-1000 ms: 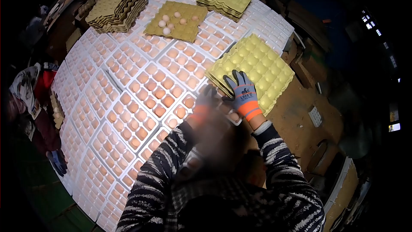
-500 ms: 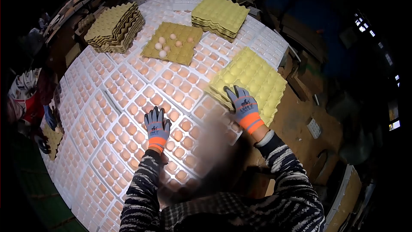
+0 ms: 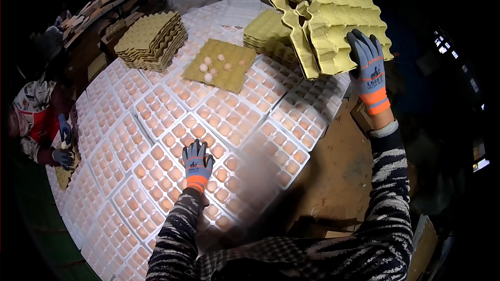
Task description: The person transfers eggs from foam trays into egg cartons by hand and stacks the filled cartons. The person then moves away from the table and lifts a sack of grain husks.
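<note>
My right hand [image 3: 371, 70], in a grey glove with an orange cuff, grips the near edge of a few yellow egg trays [image 3: 341, 21]. They are raised and tilted above the right part of the egg-covered surface. Its thumb is hidden. My left hand [image 3: 198, 164], gloved alike, lies with fingers spread on eggs in a white plastic tray [image 3: 174, 140]. Brown eggs [image 3: 222, 195] sit in the compartments around it. Farther off, a single brown egg tray [image 3: 226, 80] carries several loose eggs [image 3: 209, 77].
A stack of brown egg trays [image 3: 151, 41] stands at the back left, a yellowish stack [image 3: 265, 28] at the back centre. White trays [image 3: 242, 13] lie behind. Another person [image 3: 41, 112] works at the left edge with gloved hands. Brown floor [image 3: 338, 166] shows at right.
My right hand has lifted the yellow trays up and away from the surface, uncovering egg-filled white trays beneath. My left hand still rests on the eggs.
</note>
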`<state>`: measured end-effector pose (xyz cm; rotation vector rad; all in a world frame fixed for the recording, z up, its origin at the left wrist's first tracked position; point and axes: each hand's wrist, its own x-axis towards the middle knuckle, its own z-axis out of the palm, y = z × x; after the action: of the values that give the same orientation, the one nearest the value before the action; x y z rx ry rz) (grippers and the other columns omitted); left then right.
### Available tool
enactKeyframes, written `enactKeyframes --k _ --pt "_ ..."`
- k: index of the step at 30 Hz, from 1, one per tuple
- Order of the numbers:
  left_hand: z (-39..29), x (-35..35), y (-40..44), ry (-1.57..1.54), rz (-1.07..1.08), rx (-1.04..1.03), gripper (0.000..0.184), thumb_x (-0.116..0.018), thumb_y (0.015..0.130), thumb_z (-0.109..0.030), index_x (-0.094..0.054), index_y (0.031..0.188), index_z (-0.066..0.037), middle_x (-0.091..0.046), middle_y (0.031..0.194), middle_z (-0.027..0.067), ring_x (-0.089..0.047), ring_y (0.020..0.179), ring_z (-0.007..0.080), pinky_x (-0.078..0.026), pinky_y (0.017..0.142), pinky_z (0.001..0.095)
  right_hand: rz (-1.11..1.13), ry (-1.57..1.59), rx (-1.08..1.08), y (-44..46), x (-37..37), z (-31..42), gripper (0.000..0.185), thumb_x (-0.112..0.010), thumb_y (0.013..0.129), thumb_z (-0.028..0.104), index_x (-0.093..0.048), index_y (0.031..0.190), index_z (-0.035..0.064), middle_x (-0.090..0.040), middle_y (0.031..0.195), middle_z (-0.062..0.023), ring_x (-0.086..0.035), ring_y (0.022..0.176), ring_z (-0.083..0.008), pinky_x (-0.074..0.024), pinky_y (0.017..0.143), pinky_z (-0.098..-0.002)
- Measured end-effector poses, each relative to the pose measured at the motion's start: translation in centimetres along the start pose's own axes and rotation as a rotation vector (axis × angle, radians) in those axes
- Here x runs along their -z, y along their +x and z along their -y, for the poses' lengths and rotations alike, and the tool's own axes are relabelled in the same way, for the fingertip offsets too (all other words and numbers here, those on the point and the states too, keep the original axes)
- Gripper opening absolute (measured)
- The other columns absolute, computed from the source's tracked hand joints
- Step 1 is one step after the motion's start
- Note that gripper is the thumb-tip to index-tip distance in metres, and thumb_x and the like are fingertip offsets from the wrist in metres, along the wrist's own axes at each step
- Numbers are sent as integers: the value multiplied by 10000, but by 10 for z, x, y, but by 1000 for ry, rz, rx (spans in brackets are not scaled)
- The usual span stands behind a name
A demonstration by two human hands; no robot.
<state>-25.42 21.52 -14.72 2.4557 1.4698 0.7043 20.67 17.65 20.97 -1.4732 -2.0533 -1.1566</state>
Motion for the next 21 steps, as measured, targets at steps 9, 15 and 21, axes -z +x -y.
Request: enactKeyframes --k 9,15,21 --pt "1 -1 1 -3 14 -4 529 -648 856 -192 -563 1369 -97 -496 1452 204 -444 1340 402 -240 1193 554 38 -32 173 28 -67 -117 736 -752 744 50 -501 1431 124 -548 1455 -85 -481 1379 -305 -316 1195 -537" --pt "0 -4 9 26 130 91 596 -648 846 -201 -540 1420 -77 -495 1480 201 -404 1388 421 -223 1213 553 22 195 314 37 -255 -210 651 -681 787 35 -530 1414 130 -565 1395 -68 -470 1388 -298 -282 1215 -553" --pt "-126 -41 152 -167 -151 228 615 -585 872 -93 -481 1474 -18 -507 1483 189 -448 1384 389 -322 1185 465 458 450 389 -21 -437 -242 536 -515 907 55 -527 1438 124 -488 1505 -74 -392 1447 -266 -300 1232 -449"
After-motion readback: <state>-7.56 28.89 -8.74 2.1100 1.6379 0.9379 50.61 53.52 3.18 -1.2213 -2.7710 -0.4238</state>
